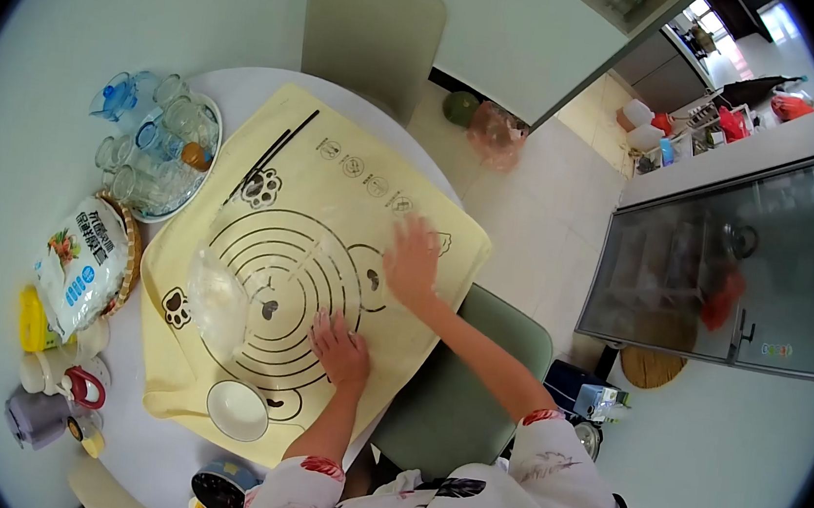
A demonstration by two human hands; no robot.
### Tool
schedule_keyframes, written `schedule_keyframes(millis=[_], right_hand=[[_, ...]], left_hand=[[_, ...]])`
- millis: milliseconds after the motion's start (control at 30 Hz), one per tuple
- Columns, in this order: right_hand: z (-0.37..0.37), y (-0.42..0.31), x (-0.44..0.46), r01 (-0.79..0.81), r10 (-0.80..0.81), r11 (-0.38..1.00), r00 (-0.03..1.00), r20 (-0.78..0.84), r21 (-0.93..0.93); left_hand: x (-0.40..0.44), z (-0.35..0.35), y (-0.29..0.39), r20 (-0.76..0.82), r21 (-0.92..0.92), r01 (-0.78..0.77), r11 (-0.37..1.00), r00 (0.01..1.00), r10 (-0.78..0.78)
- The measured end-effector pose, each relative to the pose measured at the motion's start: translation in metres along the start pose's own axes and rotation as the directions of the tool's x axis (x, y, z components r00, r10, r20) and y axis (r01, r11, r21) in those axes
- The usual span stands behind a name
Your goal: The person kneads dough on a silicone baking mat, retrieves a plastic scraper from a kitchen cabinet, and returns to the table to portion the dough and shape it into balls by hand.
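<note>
A cream-coloured mat (403, 293) printed with circles and paw marks covers much of the round table. My left hand (341, 351) lies on it near the printed circles, fingers spread and nothing in them. My right hand (413, 262), slightly blurred, is farther out over the mat's right side, with its fingers stretched out and empty. Left of my left hand lies a clear plastic bag (216, 304) with something whitish in it. A white bowl (238, 410) stands near the mat's lower edge. Two dark chopsticks (275, 153) lie near the far corner.
A tray (214, 152) of glasses stands at the table's left, beside a basket (129, 257) with a white printed package (83, 262). Cups and a jug (39, 415) stand lower left. A dark blue bowl (223, 486) is near the front edge. Chairs (374, 40) (472, 388) adjoin the table.
</note>
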State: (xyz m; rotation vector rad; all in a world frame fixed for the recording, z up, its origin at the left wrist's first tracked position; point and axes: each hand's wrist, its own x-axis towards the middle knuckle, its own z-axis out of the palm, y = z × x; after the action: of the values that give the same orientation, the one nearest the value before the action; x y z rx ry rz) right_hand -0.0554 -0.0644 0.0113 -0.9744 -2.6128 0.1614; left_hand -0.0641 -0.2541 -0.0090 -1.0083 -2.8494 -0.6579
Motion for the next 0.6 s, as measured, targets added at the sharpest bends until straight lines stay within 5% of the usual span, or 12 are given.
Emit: schedule_keyframes(millis=[33, 100, 367, 433, 533, 600], right_hand=[[-0.002, 0.001, -0.007, -0.001, 0.001, 1.000, 1.000, -0.007, -0.008], [-0.004, -0.001, -0.017, 0.275, -0.272, 0.961, 0.949, 0.160, 0.003], [0.004, -0.008, -0.006, 0.101, -0.098, 0.995, 0.984, 0.152, -0.014], [0.018, -0.002, -0.006, 0.012, -0.019, 0.950, 1.000, 0.018, 0.311], [0.036, 0.019, -0.003, -0.164, 0.161, 0.825, 0.985, 0.054, 0.541], [0.016, 0.030, 0.006, -0.048, 0.057, 0.921, 0.998, -0.010, 0.388]], left_hand=[[0.000, 0.000, -0.001, 0.000, -0.009, -0.003, 1.000, 1.000, 0.003], [0.000, 0.003, -0.001, -0.007, -0.017, 0.001, 1.000, 1.000, -0.001], [0.001, -0.001, 0.001, -0.002, 0.016, 0.019, 1.000, 1.000, -0.019], [0.001, -0.002, 0.000, -0.010, 0.010, 0.017, 1.000, 1.000, -0.017], [0.001, -0.001, 0.000, -0.019, -0.017, 0.006, 1.000, 1.000, -0.007], [0.001, -0.003, 0.001, -0.013, -0.028, 0.023, 0.999, 1.000, -0.023]])
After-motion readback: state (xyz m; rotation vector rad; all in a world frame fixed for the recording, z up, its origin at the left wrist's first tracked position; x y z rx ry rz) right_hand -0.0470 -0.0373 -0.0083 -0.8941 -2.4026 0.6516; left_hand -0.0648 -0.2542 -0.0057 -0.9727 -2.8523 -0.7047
